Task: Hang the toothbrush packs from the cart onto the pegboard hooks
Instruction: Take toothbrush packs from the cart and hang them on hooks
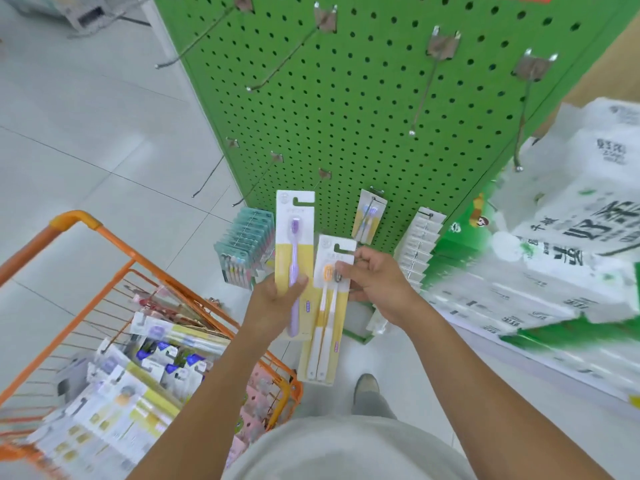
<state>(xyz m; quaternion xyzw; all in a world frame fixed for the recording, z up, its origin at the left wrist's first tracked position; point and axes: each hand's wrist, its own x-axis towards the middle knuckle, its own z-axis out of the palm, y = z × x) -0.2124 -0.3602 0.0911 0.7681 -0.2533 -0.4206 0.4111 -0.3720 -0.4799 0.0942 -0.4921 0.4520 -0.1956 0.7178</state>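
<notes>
My left hand (273, 299) grips a tall pack with one purple toothbrush (294, 237), held upright in front of the green pegboard (363, 98). My right hand (375, 284) pinches the upper part of a two-brush orange and grey toothbrush pack (325, 323), which hangs down beside the purple one. Long metal hooks (424, 95) stick out of the board, most of them bare. On the lower hooks hang a teal multi-brush stack (242, 247), one small pack (369, 216) and a white stack (419, 244). The orange cart (114, 244) at lower left holds several more packs (138, 386).
White tissue bundles (568, 258) are piled on the right, close to my right arm. Green boxes (457, 247) sit at the pegboard's foot. Pale floor tiles (86, 133) spread to the left. My shoe (367, 384) shows below the packs.
</notes>
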